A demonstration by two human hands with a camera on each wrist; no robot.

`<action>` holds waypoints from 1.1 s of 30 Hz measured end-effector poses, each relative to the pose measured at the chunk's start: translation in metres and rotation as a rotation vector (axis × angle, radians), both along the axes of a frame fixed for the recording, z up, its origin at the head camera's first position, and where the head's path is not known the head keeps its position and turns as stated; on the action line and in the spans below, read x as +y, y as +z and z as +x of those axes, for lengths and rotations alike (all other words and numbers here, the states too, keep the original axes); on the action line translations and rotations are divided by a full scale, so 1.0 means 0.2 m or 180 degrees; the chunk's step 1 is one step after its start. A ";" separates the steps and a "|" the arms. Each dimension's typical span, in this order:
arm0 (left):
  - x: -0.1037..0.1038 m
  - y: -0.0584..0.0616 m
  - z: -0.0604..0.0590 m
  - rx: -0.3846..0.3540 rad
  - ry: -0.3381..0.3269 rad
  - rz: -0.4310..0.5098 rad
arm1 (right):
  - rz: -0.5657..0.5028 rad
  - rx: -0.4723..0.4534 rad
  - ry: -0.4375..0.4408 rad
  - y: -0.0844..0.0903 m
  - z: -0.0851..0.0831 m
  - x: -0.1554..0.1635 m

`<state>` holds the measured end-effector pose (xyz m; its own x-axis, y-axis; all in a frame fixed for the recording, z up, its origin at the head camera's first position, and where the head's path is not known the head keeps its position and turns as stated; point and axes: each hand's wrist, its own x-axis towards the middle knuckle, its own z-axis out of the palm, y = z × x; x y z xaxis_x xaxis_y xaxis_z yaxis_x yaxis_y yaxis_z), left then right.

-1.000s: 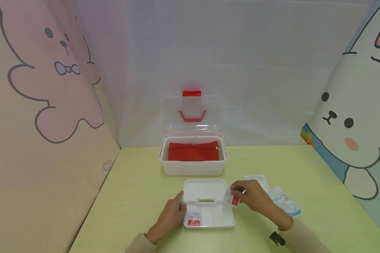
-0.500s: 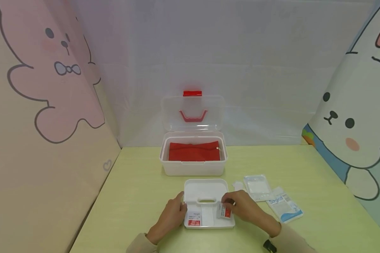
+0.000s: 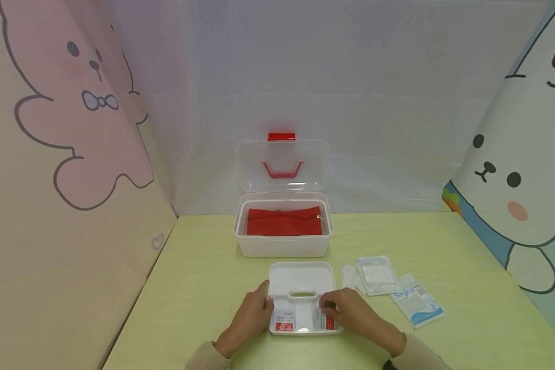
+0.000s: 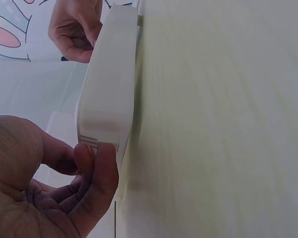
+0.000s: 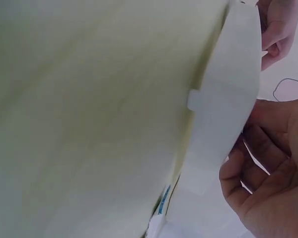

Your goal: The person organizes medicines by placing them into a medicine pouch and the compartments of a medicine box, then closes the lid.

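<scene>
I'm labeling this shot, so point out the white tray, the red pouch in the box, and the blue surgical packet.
white tray (image 3: pixel 300 275): head view, bare far compartment.
red pouch (image 3: pixel 284 222): head view, middle of its fabric.
blue surgical packet (image 3: pixel 416 300): head view, packet's centre.

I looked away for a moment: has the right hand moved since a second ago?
Yes. The right hand with its red-and-white packet came left and nearer, from the tray's right edge into its right compartment.
</scene>
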<state>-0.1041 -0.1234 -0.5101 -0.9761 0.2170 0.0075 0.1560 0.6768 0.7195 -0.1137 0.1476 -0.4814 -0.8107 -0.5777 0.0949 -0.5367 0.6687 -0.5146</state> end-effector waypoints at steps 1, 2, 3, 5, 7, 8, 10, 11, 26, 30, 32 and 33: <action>0.00 0.00 0.00 0.0006 -0.0001 -0.0002 | 0.0036 0.0004 0.0014 0.00 0.00 0.00; 0.00 0.00 0.00 0.0015 -0.0007 -0.0006 | 0.0066 0.0015 0.0021 -0.01 0.00 0.00; 0.00 0.00 0.00 0.0025 -0.0008 -0.0007 | 0.0083 0.0027 0.0014 -0.01 0.01 0.00; 0.00 0.00 0.00 0.0044 -0.0017 -0.0009 | 0.0115 0.0024 -0.0022 -0.02 0.01 -0.01; 0.00 0.00 0.00 0.0057 -0.0018 -0.0011 | 0.0147 -0.0026 -0.0067 -0.02 0.01 -0.01; 0.00 0.00 0.00 0.0059 -0.0018 -0.0014 | 0.0168 -0.0072 -0.0093 -0.02 0.01 -0.01; 0.00 -0.01 0.00 0.0053 -0.0015 -0.0022 | 0.0224 -0.0158 -0.0133 -0.02 0.01 -0.02; 0.00 -0.01 0.00 0.0051 -0.0012 -0.0026 | 0.0255 -0.0194 -0.0154 -0.02 0.01 -0.02; 0.00 -0.01 0.00 0.0035 -0.0004 -0.0007 | 0.0453 0.0228 0.0043 -0.05 0.02 -0.01; 0.00 -0.01 0.00 0.0033 -0.0022 0.0003 | 0.0491 0.0180 0.0093 -0.05 0.02 -0.01; -0.01 -0.01 0.00 0.0038 -0.0029 0.0010 | 0.0509 0.0179 0.0101 -0.05 0.01 -0.01; -0.01 -0.01 0.00 0.0042 -0.0030 0.0011 | 0.0522 0.0176 0.0102 -0.05 0.01 -0.01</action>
<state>-0.1050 -0.1245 -0.5117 -0.9739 0.2260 0.0210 0.1716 0.6727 0.7197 -0.1116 0.1458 -0.4912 -0.7879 -0.6145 0.0412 -0.5835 0.7234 -0.3691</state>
